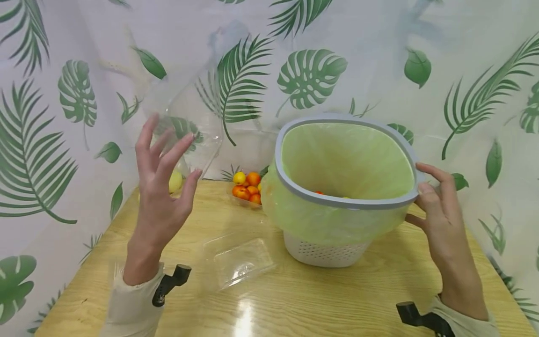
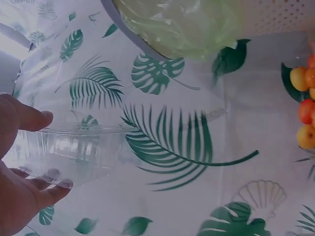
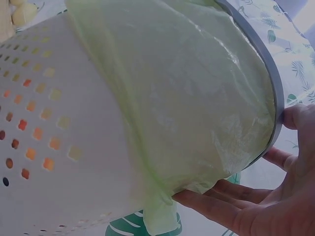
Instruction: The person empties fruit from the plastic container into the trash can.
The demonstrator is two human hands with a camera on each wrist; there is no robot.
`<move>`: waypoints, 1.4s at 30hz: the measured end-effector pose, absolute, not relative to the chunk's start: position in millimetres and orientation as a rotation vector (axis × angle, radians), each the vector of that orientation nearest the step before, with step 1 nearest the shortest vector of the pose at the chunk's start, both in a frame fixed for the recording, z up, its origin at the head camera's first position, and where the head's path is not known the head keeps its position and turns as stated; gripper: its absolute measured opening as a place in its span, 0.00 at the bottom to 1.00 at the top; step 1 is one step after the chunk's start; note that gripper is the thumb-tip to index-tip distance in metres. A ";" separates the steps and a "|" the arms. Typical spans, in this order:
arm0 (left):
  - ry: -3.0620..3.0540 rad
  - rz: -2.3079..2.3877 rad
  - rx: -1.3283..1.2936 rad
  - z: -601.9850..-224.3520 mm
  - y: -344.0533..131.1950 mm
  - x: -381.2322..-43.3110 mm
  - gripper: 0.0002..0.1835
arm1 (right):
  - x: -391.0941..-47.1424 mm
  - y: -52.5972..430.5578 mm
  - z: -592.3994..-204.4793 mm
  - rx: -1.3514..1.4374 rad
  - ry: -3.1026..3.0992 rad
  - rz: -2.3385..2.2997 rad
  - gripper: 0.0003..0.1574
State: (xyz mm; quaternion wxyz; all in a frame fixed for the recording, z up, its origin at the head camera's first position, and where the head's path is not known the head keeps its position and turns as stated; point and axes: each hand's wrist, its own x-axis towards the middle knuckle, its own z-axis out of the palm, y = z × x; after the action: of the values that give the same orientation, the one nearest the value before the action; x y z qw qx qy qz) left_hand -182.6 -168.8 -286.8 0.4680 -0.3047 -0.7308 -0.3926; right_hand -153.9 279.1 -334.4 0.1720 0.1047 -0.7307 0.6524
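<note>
One leaf-print backdrop [image 1: 311,28] stands behind the wooden desk [image 1: 202,313]. On it, a green-lined bin [image 1: 328,252] opens upward, longest left to right; the right grip [image 1: 442,215] pinches its rim [image 1: 358,204]. Left of the bin, the raised left grip [image 1: 162,187], thumb and fingers widely parted, holds a clear container [image 2: 74,152], its long axis unclear.

Your head view looks forward and down over a yellowish wooden table [image 1: 337,299]. Your left wrist view faces green-leafed white cloth [image 2: 246,118]; your right closely faces the white perforated plastic bin [image 3: 93,147] all three share.
</note>
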 end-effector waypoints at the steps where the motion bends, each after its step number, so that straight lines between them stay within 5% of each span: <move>1: -1.790 -0.954 -0.725 -294.0 -172.5 -182.3 0.28 | -154.0 278.9 -334.5 0.296 -2.069 1.859 0.29; 10: -1.846 -1.006 -0.545 -346.7 -200.0 -196.1 0.26 | -154.1 278.0 -334.9 0.305 -2.042 1.893 0.30; 14: -1.835 -1.327 -0.515 -370.9 -207.9 -208.3 0.36 | -155.2 277.2 -334.7 0.340 -2.041 1.899 0.30; 25: -1.492 -2.266 -0.260 -427.7 -223.0 -237.4 0.40 | -156.8 277.0 -336.5 0.336 -1.977 1.953 0.29; 42: -1.660 -2.436 0.279 -440.8 -233.8 -232.3 0.45 | -157.2 274.6 -336.9 0.313 -1.947 1.968 0.29</move>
State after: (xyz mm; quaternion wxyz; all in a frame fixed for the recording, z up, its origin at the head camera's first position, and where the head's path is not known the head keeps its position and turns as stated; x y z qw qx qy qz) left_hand -232.3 -233.8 -440.8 0.0900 0.0937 -0.5584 -0.8194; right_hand -157.2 274.6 -336.9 0.1768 0.1105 -0.6879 0.6953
